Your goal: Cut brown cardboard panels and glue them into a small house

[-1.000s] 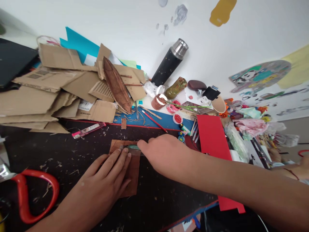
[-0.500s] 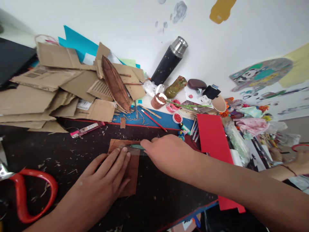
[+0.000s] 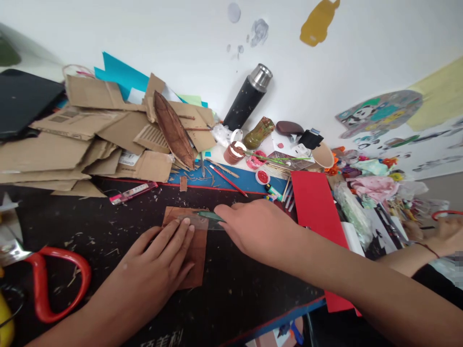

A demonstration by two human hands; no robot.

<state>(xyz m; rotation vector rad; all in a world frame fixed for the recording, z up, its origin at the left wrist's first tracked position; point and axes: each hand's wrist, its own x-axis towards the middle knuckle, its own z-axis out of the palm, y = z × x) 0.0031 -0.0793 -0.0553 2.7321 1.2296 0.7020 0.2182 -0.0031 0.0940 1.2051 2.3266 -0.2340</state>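
Observation:
My left hand lies flat with its fingers stretched out, pressing a clear ruler onto a brown-painted piece of cardboard. Part of the cardboard and the ruler's left end are hidden under the fingers. Held low in my closed right hand is a slim green craft knife, its dark tip pointing left over the upper part of the cardboard, along the ruler. Its rear end is covered by the hand.
Red-handled scissors lie at the left. Behind are stacked cardboard, a brown boat-shaped piece, a red pencil, an open paint jar and a black flask. Red card and another person's arm are right.
The craft knife and my right hand have shifted slightly right relative to the cardboard. My left hand stays in place on the ruler. The whole view has tilted a little.

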